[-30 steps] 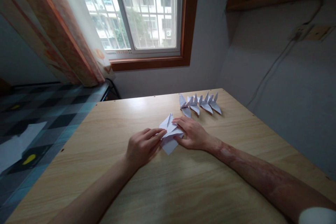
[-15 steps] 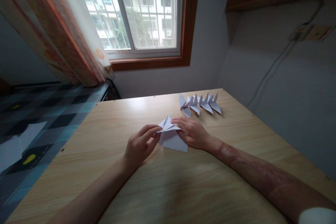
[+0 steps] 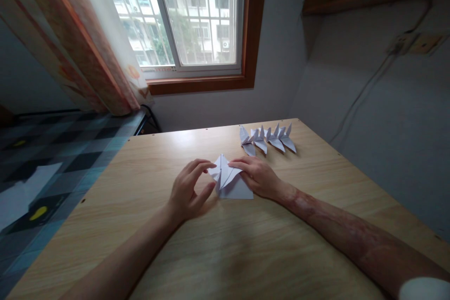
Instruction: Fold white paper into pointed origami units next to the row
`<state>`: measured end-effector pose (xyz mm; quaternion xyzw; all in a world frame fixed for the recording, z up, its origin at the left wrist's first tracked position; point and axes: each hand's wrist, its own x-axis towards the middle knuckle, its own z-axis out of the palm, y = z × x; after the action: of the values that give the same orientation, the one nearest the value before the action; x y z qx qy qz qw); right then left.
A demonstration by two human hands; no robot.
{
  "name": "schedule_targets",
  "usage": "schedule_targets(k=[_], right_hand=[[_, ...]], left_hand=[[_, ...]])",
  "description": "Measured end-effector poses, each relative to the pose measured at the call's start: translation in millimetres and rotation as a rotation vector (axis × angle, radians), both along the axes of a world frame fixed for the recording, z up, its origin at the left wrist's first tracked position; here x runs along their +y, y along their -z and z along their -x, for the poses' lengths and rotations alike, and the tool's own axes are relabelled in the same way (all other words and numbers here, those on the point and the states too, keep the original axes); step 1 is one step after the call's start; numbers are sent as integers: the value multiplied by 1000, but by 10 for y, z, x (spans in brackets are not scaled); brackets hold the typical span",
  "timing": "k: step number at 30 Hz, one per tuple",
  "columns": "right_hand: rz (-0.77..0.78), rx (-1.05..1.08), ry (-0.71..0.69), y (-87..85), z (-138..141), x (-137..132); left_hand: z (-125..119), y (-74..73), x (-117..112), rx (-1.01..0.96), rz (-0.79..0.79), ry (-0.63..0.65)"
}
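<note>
A partly folded sheet of white paper (image 3: 236, 190) rests on the wooden table between my hands, its folded point facing away from me. My right hand (image 3: 258, 176) grips the paper's right side, fingers on top and thumb hidden from sight. At the paper's left edge is my left hand (image 3: 188, 187), thumb and fingers spread apart; the fingertips are close to the fold, and whether they touch it I cannot tell. Beyond my right hand stand several folded white paper cranes (image 3: 260, 140) in a row.
The wooden table (image 3: 168, 253) has its far edge below the window (image 3: 204, 23). On the left, a checkered bed (image 3: 87, 150) carries loose white sheets (image 3: 31, 192). A white rounded object (image 3: 424, 288) shows at the bottom right. A cable (image 3: 362, 91) hangs down the right wall.
My left thumb and fingers have come apart from their pinch on the paper's left side. The folded flap has turned and now lies flatter. The right hand has barely shifted.
</note>
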<state>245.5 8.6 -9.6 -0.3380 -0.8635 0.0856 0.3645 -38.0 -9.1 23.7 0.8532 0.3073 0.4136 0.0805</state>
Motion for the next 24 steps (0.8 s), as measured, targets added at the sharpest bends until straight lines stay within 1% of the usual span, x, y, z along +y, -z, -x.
schedule_targets(k=[4, 6, 9, 12, 15, 20, 24], right_hand=[[-10, 16, 48, 23, -7, 4], [-18, 17, 67, 30, -9, 4], [-34, 39, 66, 28, -6, 1], [-52, 68, 22, 16, -1, -4], [-62, 54, -12, 3, 2, -7], [-81, -16, -7, 4, 1, -7], [-104, -36, -15, 6, 6, -14]], left_hand=[[7, 34, 25, 43, 146, 106], [-5, 60, 25, 85, 161, 121], [-41, 98, 16, 156, 103, 120], [-69, 130, 13, 226, 50, 90], [-64, 157, 23, 205, 8, 43], [-26, 184, 33, 147, -13, 16], [-15, 169, 6, 214, -65, -21]])
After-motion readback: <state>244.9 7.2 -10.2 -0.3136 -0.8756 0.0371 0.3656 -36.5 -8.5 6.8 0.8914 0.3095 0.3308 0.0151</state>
